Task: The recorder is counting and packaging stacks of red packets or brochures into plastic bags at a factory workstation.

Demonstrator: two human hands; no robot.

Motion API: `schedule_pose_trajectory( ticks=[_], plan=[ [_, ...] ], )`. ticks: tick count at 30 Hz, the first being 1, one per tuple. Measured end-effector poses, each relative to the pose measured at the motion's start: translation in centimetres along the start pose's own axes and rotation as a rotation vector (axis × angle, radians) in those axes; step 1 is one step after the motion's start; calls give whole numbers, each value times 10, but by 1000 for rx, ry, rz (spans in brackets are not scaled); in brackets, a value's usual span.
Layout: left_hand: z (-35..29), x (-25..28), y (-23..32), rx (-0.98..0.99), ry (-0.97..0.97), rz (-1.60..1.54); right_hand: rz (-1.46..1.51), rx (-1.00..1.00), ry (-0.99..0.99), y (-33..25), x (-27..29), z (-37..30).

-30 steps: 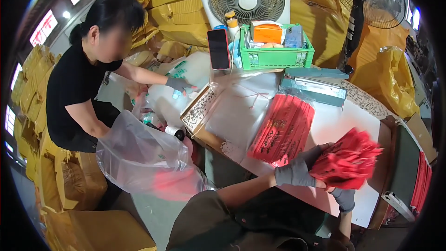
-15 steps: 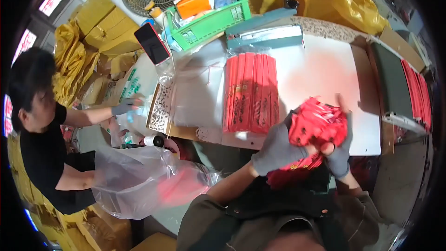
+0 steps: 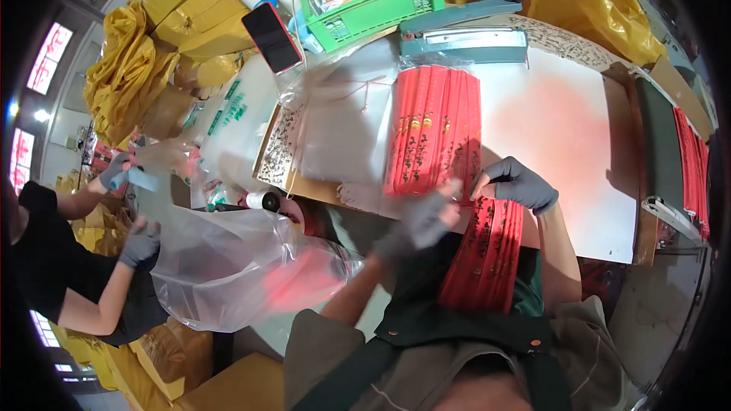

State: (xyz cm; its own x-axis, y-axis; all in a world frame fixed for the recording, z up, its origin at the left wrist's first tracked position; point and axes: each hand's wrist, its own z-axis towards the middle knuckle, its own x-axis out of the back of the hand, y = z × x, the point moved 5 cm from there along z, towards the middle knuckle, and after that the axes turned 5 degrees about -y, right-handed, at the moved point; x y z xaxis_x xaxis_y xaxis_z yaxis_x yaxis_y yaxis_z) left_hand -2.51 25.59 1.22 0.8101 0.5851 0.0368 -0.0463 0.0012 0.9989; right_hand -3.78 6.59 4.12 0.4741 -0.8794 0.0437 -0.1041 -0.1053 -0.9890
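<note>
The right hand (image 3: 521,185) pinches the upper end of a red printed bundle (image 3: 483,259), below and right of frame center. The left hand (image 3: 421,219), near the bundle, is blurred; its grip cannot be determined. Gold and dark characters mark the red stack (image 3: 435,125) at center; green print marks translucent plastic (image 3: 245,125) at upper left.

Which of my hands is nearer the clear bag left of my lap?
Left. Your left hand is blurred, right of the bag; your right hand is farther right, at the top of the red bundle.
</note>
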Motion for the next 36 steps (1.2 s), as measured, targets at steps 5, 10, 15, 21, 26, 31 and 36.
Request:
schedule_pose_trajectory(
  ticks=[5, 10, 15, 21, 26, 31, 36],
  plan=[
    [-14, 212, 5, 79, 491, 603, 27, -6, -11, 0, 1, 4],
    [-17, 275, -43, 235, 528, 1205, 23, 0, 2, -5, -4, 12],
    [-15, 272, -32, 95, 647, 1197, -2, -19, 22, -5, -6, 11],
    [-18, 134, 25, -214, 712, 300, 97, -18, 46, -17, -14, 11],
    [16, 15, 22, -35, 276, 220, -12, 102, 57, -17, -23, 22],
    [22, 6, 5, -107, 254, -257, -10, 50, 48, -11, -12, 5],
    [27, 44, -9, -240, 523, -742, 30, 60, 156, 2, 0, -22]
  ],
)
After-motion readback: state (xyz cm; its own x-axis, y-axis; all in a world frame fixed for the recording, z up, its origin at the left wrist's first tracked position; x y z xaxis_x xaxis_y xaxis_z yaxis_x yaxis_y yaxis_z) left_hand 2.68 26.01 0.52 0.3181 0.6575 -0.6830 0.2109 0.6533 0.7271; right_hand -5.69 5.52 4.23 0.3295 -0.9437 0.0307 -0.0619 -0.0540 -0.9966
